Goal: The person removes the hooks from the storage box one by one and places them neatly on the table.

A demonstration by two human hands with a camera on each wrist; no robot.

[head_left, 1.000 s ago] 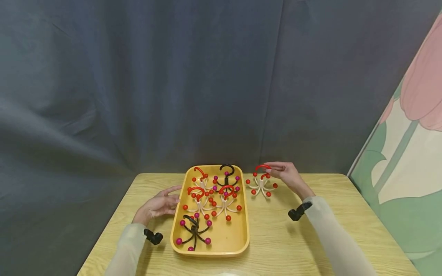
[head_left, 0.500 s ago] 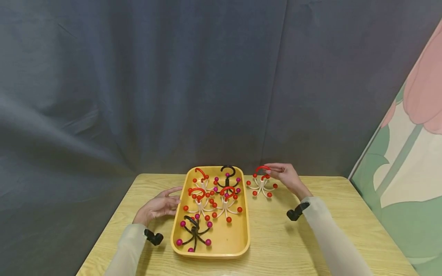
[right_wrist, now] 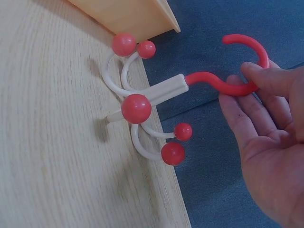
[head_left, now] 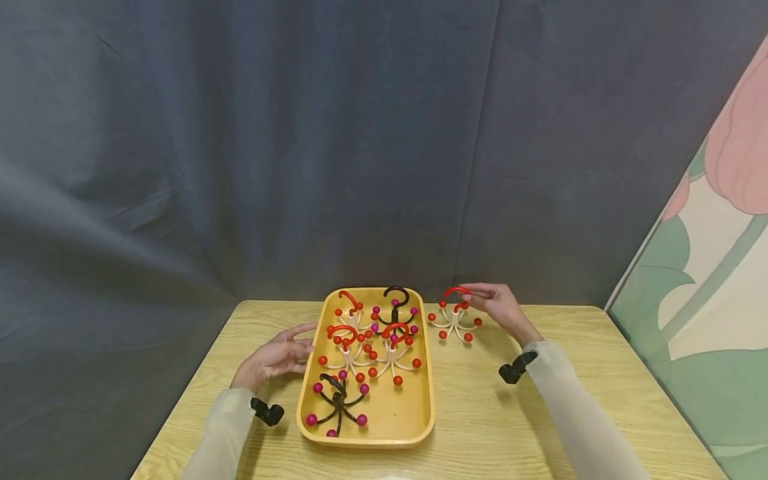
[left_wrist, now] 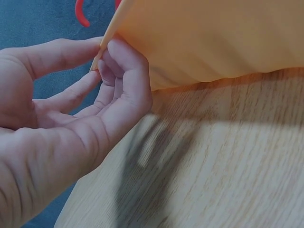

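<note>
My right hand (head_left: 498, 310) pinches the red curved hook of a white multi-arm hook hanger (head_left: 455, 323) with red ball tips. In the right wrist view, the hook hanger's white stem (right_wrist: 164, 90) leans, its arms spread low by the table's edge, with thumb and fingers on the red hook (right_wrist: 228, 88). At the left, my left hand (head_left: 279, 357) holds the side rim of a yellow tray (head_left: 399, 420); the left wrist view shows the tray's rim (left_wrist: 111, 33) between its fingers. Inside the tray are three white hangers with red hooks and two black hangers (head_left: 338, 400) with magenta balls.
The tray stands on a light wood table (head_left: 480, 413). A dark blue curtain (head_left: 360, 147) hangs behind the table's far edge. To the right is a wall panel (head_left: 714, 280) with a flower pattern.
</note>
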